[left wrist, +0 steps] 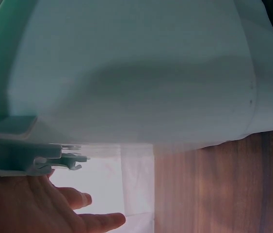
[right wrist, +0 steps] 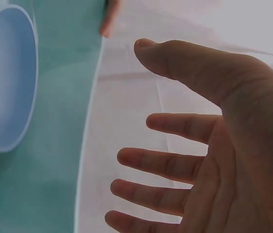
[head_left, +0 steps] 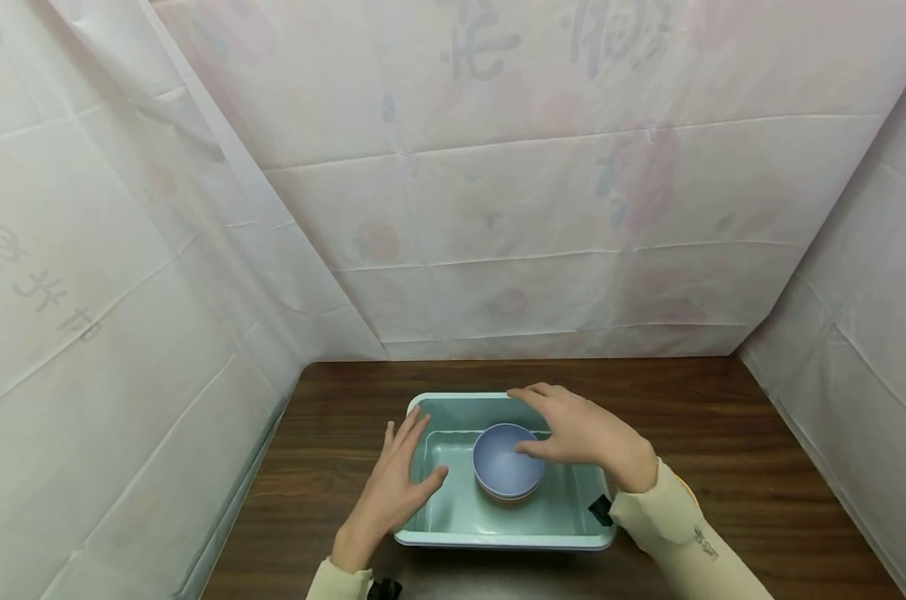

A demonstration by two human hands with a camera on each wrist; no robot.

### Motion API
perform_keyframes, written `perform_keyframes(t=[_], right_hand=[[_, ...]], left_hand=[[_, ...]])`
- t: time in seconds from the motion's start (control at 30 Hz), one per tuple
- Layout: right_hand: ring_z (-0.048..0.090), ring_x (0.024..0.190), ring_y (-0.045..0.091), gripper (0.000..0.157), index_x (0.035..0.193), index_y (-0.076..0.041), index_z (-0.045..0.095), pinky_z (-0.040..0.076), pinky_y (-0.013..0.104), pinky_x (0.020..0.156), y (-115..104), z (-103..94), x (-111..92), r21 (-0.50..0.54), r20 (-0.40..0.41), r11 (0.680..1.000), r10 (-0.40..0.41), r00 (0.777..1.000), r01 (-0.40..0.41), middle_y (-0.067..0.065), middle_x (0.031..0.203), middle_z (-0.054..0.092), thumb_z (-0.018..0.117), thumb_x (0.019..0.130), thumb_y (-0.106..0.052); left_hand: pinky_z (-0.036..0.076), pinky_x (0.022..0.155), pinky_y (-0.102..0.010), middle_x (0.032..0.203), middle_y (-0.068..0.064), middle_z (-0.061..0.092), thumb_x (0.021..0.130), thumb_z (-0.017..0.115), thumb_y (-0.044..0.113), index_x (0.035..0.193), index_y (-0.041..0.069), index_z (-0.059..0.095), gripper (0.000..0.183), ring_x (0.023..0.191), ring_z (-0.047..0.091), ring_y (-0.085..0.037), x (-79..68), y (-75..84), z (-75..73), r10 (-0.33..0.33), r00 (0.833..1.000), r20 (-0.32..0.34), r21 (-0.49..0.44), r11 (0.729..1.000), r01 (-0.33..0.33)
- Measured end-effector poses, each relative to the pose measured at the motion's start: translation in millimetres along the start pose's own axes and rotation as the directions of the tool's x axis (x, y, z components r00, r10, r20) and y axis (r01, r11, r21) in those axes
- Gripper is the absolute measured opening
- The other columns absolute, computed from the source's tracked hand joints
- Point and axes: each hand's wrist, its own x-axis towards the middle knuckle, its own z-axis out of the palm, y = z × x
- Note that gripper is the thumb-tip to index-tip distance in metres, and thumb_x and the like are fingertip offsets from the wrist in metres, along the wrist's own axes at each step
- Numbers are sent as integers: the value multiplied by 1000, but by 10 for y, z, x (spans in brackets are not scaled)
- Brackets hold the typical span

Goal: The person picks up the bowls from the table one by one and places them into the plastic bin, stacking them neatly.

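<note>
A blue bowl (head_left: 503, 457) sits in a pale green plastic basin (head_left: 460, 527), a little right of its middle, with another rim just showing beneath it. My left hand (head_left: 394, 487) is over the basin's left side, fingers spread and holding nothing. Over the right side of the basin my right hand (head_left: 583, 432) is spread too, its thumb overlapping the bowl in the head view. The right wrist view shows that hand (right wrist: 199, 150) with nothing between thumb and fingers, beside the blue bowl (right wrist: 10, 77). In the left wrist view the basin's pale wall (left wrist: 141, 82) fills most of the frame.
The basin stands near the front of a dark wooden table (head_left: 332, 433). White printed sheeting (head_left: 498, 208) hangs behind the table, with more sheeting on both sides. A black strap piece (head_left: 601, 510) shows at my right wrist.
</note>
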Motion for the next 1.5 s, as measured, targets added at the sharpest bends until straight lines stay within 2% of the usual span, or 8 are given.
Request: perform_keyframes(t=[0.2,0.5,0.7,1.0,1.33,1.5], right_hand=[[51,138,37,80,157,-20,45,50,57,104,157,-105,-171,27,-61,997,75,995,-73,14,154,49,76,90,-51],[48,137,46,77,155,-12,46,46,66,105,400,-183,-435,24,-193,997,81,978,-78,22,153,49,78,91,-40],[48,136,46,76,154,-11,46,45,68,104,541,-156,-597,17,-279,997,80,957,-79,22,152,49,80,90,-34],[42,137,49,85,159,-14,38,40,74,103,740,-101,-862,41,-394,995,98,914,-89,25,153,45,82,88,-30],[37,134,59,100,160,-13,35,40,81,93,923,33,-1028,-10,-466,995,84,881,-100,36,153,36,89,78,-28],[30,135,67,107,161,-14,33,33,87,91,1025,116,-1094,-13,-492,995,81,867,-101,39,155,30,92,73,-28]], left_hand=[[23,111,-81,174,4,14,95,69,50,162,17,34,82,156,1,-50,-15,-7,4,-4,1000,1,6,1000,4],[25,109,-82,174,4,15,94,71,47,162,17,35,82,156,3,-51,-33,-2,9,-2,1000,-8,13,1000,2],[24,110,-81,174,3,15,95,70,49,162,17,35,82,156,3,-51,-42,0,13,-1,1000,-6,8,1000,1],[23,112,-80,174,1,16,95,71,47,161,15,36,82,157,2,-50,-33,-1,20,10,1000,-13,10,1000,-10],[24,111,-81,174,4,14,95,71,45,162,17,35,81,157,1,-49,-5,12,4,-5,1000,-6,6,1000,5],[24,111,-80,174,4,14,95,71,45,162,17,35,81,157,2,-49,5,11,5,0,1000,-12,5,1000,0]])
